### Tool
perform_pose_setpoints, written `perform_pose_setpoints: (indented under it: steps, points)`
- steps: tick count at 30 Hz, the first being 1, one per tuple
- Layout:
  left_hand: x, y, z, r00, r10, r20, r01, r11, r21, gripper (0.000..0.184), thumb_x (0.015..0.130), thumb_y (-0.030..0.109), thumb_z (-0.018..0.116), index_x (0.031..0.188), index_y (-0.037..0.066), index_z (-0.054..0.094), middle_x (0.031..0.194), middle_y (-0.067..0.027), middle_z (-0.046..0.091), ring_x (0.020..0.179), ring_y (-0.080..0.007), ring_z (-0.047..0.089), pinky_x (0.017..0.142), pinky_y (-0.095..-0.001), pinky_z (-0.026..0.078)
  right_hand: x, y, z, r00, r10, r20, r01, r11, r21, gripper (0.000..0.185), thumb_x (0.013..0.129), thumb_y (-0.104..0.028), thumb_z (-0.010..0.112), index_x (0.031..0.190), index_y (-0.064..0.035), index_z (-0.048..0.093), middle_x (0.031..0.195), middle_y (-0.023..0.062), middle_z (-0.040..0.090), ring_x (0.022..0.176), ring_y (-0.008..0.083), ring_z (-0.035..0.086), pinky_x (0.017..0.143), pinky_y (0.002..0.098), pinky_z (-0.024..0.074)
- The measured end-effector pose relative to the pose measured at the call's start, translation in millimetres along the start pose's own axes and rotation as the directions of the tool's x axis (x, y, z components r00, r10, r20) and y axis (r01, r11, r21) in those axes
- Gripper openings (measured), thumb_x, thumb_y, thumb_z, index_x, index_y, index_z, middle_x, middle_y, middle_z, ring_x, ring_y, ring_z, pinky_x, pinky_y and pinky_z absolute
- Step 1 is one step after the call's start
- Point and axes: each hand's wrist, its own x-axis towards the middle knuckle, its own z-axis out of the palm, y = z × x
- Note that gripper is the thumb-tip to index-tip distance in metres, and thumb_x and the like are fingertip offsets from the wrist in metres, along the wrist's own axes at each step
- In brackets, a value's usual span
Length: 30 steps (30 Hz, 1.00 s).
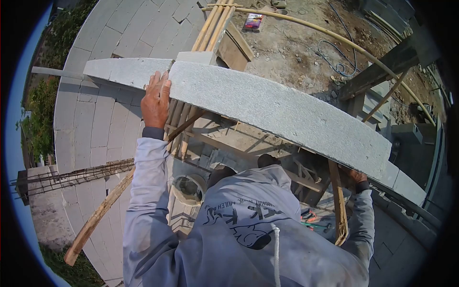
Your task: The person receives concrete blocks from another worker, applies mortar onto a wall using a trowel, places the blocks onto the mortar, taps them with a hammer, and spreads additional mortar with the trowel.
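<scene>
A long pale block (pixel 277 110) lies across the view in front of me, its left end meeting another pale block (pixel 129 69). My left hand (pixel 157 100) rests with outstretched fingers over the joint between the two, fingertips on the top surface. At the right end, my right hand (pixel 355 176) is against the near lower edge of the long block; its fingers are mostly hidden beneath or behind that edge. A smaller pale block (pixel 409 185) continues the row on the right.
A block wall (pixel 103 110) stands at left with rebar (pixel 76 179) jutting out. Bamboo poles (pixel 213 28) rise behind the row. Wooden braces (pixel 103 215) (pixel 338 201) flank me. Below are a round bucket (pixel 188 190) and tools (pixel 311 217); a hose (pixel 334 64) lies on the ground.
</scene>
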Motion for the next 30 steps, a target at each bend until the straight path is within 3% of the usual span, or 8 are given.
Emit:
perform_pose_setpoints:
  steps: [8,18,30]
  points:
    - [-3.8,-0.9,9.6,0.995,0.003,-0.105,-0.005,1.0,-0.011,0.038,0.094,0.038,0.044,0.119,0.014,0.059,0.126,-0.014,0.052,0.123,-0.0298,0.043,0.104,-0.0408,0.03,-5.8,1.7,-4.4,0.988,0.127,0.086,-0.132,0.99,0.051,0.056,0.081,-0.053,0.054,0.12,-0.0133,0.055,0.122,0.012,0.054,0.113,0.0332,0.048,0.099,0.0432,0.0342]
    - [-0.8,1.7,5.9,0.998,-0.011,-0.063,0.012,1.0,0.011,0.034,0.092,0.036,0.047,0.117,0.015,0.06,0.126,-0.0128,0.052,0.121,-0.0295,0.044,0.103,-0.0403,0.03,-7.1,4.2,2.7,0.978,0.157,0.137,-0.168,0.983,0.07,0.056,0.081,-0.053,0.055,0.119,-0.0128,0.055,0.12,0.0123,0.055,0.111,0.0332,0.049,0.097,0.0431,0.0358]
    - [0.8,-2.5,11.3,0.988,0.069,-0.137,-0.054,0.992,0.11,0.032,0.09,0.036,0.051,0.111,0.015,0.064,0.119,-0.0102,0.057,0.114,-0.0278,0.05,0.098,-0.0396,0.035,-3.2,3.3,14.1,0.969,0.165,0.183,-0.182,0.98,0.08,0.055,0.08,-0.053,0.056,0.118,-0.0123,0.056,0.118,0.0126,0.057,0.109,0.0331,0.051,0.095,0.0429,0.0377]
